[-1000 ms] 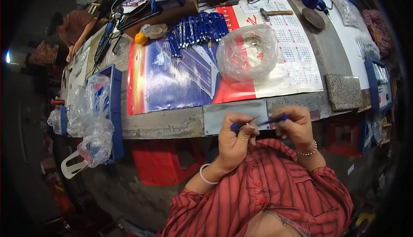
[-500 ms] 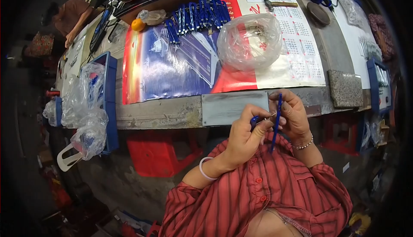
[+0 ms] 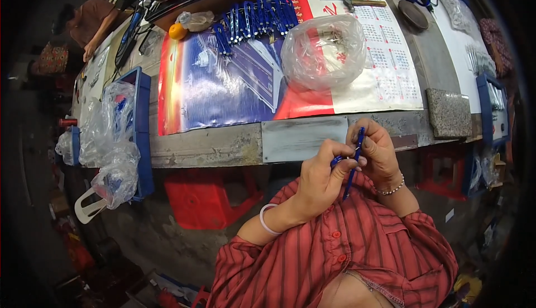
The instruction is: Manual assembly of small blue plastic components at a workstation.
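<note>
The left hand (image 3: pixel 324 175) is closed around a blue handle (image 3: pixel 336 161), and the right hand (image 3: pixel 381 153) pinches a slim blue rod (image 3: pixel 350 183); the fingertips nearly meet. The rod slants over the person's lap, by the near edge of the worktop (image 3: pixel 206 154). A grey plate (image 3: pixel 304 139) lies just beyond the left hand. Farther back, more blue rods (image 3: pixel 257 18) lie bunched on a poster (image 3: pixel 212 110), left of a clear bag (image 3: pixel 322 56).

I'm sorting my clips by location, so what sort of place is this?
Probably a small hand-assembly workshop: the right hand holds a slim blue pen-like stick, a cluster of similar blue sticks lies on the partly paper-covered grey worktable, and a wooden-handled hammer lies there too.
</note>
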`<state>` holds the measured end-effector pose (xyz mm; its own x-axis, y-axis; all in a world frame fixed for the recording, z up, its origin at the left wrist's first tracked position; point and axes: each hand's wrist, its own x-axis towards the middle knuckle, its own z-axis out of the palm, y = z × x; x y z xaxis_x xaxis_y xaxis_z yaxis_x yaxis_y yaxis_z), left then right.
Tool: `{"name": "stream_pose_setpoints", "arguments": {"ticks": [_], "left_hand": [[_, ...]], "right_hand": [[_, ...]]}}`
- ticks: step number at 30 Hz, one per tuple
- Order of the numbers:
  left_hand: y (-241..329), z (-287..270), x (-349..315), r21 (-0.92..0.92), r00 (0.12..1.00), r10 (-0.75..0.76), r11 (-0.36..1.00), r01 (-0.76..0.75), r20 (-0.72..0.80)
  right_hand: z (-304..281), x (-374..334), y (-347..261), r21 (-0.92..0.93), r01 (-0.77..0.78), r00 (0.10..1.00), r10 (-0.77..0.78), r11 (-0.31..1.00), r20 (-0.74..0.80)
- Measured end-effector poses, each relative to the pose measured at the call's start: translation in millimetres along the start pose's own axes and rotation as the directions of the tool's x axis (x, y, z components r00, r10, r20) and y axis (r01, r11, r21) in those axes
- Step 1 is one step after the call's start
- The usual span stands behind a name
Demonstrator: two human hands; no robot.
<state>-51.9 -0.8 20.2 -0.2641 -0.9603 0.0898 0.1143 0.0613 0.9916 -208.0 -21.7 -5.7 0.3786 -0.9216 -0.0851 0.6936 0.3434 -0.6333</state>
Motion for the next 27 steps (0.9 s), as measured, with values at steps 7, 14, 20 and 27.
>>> {"name": "stream_pose_setpoints", "arguments": {"ticks": [7, 14, 20, 27], "left_hand": [[-12, -2, -4, 0.489, 0.921, 0.388, 0.796, -0.356, 0.040], [8, -22, 2, 0.246, 0.996, -0.043, 0.969, 0.022, 0.079], [-4, -25, 6, 0.278, 0.996, -0.008, 0.960, -0.016, 0.085], [-15, -22, -1, -0.052, 0.997, 0.071, 0.996, -0.072, -0.014]], "right_hand": [[8, -6, 7, -0.358, 0.185, 0.977, -0.210, 0.915, -0.033], [14, -9, -5, -0.594, 0.216, 0.968, -0.251, 0.775, 0.026], [33, 13, -18, -0.497, -0.188, 0.973, 0.091, 0.847, -0.213], [24, 1, 1, -0.704, 0.163, 0.956, -0.286, 0.691, -0.060]]}}
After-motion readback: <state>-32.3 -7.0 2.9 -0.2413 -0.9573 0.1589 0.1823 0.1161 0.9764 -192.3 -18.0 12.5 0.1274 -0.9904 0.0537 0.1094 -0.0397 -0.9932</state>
